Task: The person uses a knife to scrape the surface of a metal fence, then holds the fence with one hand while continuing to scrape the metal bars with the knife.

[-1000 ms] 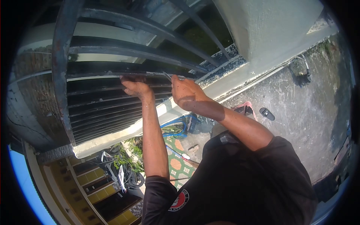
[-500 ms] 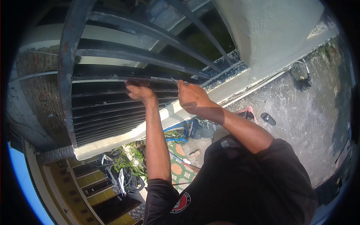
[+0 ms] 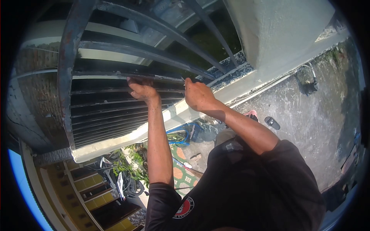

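Observation:
A dark metal window grille (image 3: 68, 88) with many bars stands in front of me, its paint worn and flaking. My left hand (image 3: 142, 91) is closed around one of its bars (image 3: 115, 74), the fingertips hidden behind the metal. Farther right along the same bar, my right hand (image 3: 198, 95) is closed in a fist. A thin, pointed metal blade (image 3: 183, 79) sticks out past its thumb and forefinger, right at the bar. The rest of that tool is hidden inside the fist.
A white ledge (image 3: 111, 143) runs beneath the grille to a pale wall (image 3: 281, 34) at right. Below on the concrete lie a black sandal (image 3: 272, 123) and a blue hose (image 3: 186, 134). A motorcycle (image 3: 133, 186) and a leafy plant (image 3: 133, 165) stand at lower left.
The view has shifted slightly against the grille. My left hand keeps its hold on the bar, and my right hand, still gripping the thin blade, stays close to the same bar.

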